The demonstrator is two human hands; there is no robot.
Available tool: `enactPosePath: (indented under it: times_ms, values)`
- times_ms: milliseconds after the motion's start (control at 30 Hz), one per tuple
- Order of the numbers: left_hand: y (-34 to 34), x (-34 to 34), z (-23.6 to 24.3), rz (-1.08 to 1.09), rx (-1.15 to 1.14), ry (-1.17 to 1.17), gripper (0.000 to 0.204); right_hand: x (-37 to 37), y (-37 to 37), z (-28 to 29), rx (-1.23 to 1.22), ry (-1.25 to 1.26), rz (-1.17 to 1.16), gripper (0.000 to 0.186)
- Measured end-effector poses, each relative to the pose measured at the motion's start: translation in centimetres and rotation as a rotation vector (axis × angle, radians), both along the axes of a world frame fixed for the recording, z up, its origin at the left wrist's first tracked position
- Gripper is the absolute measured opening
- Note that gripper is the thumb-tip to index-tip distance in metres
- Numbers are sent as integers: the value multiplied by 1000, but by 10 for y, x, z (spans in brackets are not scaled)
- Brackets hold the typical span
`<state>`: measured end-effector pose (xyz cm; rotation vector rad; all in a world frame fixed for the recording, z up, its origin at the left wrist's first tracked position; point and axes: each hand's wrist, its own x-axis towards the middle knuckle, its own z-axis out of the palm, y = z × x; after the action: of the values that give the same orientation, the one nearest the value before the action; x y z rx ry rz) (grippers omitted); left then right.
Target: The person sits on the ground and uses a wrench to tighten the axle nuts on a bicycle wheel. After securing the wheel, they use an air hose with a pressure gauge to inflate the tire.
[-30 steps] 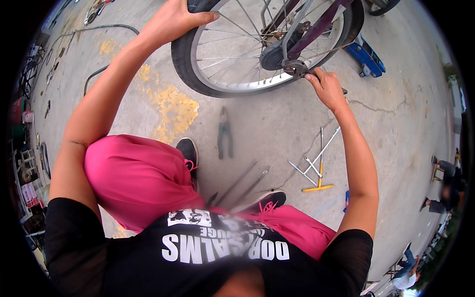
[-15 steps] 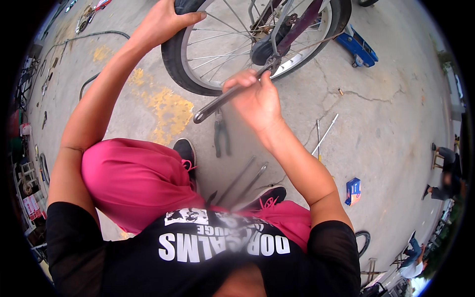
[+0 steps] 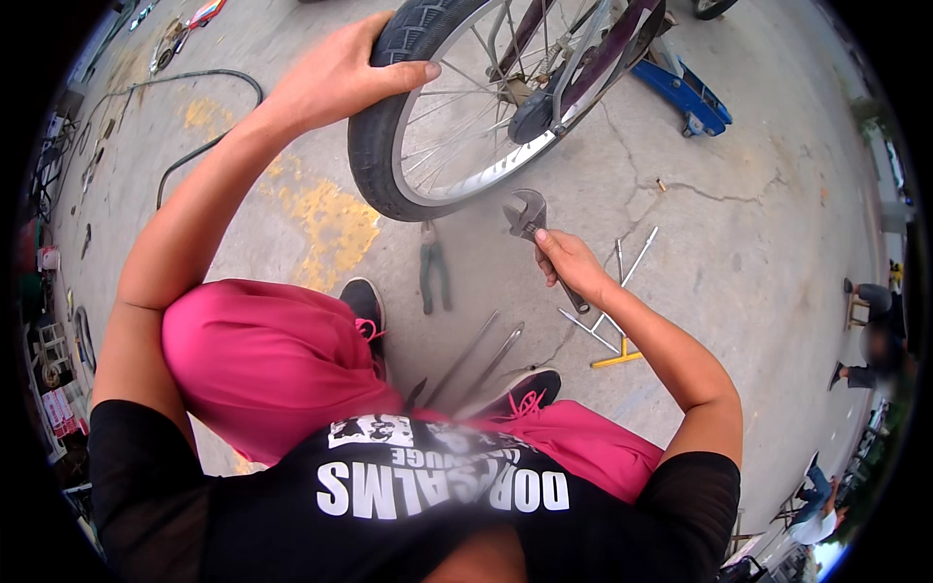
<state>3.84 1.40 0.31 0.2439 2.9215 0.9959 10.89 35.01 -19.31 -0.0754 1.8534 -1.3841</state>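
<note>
My left hand (image 3: 335, 76) grips the black tyre of a bicycle wheel (image 3: 389, 146) at its upper left, thumb over the tread. The wheel has a silver rim and thin spokes, and a purple frame runs up behind it. My right hand (image 3: 573, 264) holds an adjustable wrench (image 3: 530, 219) by its handle, jaws up, just below the wheel's lower edge and apart from it. I crouch over the concrete in pink trousers and black shoes with pink laces.
Pliers (image 3: 434, 272) lie on the ground below the wheel. Two long metal bars (image 3: 476, 364) rest between my feet. A cross-shaped wrench with a yellow foot (image 3: 617, 321) lies to the right. A blue stand (image 3: 690, 92) sits behind the wheel. People sit at the far right (image 3: 870, 335).
My right hand left the wheel hub, picked up the wrench and swung it down and to the right, below the wheel. My left hand has kept its grip on the tyre.
</note>
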Motion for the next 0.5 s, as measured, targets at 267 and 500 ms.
enactPosePath:
  times_ms: [267,500]
  values:
    - [44,28,13,-207,67,-86,85,-22,60,56,246,17,-182,45]
    - [79,39,1,-260,226,-259,96,-5,52,57,-79,-49,-519,40]
